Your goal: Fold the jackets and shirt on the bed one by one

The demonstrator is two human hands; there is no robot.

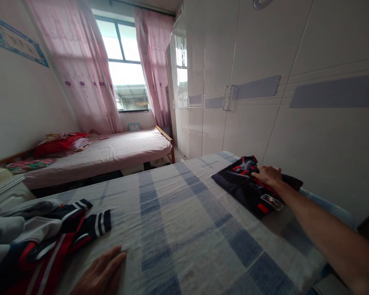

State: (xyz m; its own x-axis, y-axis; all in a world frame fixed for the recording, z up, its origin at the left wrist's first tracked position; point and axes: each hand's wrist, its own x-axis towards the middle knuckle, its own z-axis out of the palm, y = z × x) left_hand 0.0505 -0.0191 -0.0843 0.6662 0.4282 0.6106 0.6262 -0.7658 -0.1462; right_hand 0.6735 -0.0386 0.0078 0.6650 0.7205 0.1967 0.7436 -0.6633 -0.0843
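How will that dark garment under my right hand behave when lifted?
The dark garment is probably floppy, lying flat in folds. Lifted only at your right hand, it would likely sag, since the cloth spreads well beyond it.

Pink curtains (83, 73) beside a window (129, 73)

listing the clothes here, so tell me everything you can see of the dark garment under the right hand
The dark garment is mostly black and looks like soft cloth. A red-and-grey design shows near its far edge; towards the near edge are a pale-bordered patch and a small red mark. It lies low, apparently folded, on the right part of the checked sheet, near the wardrobe. The right hand is on it, hiding part; whether it grips the cloth is unclear.
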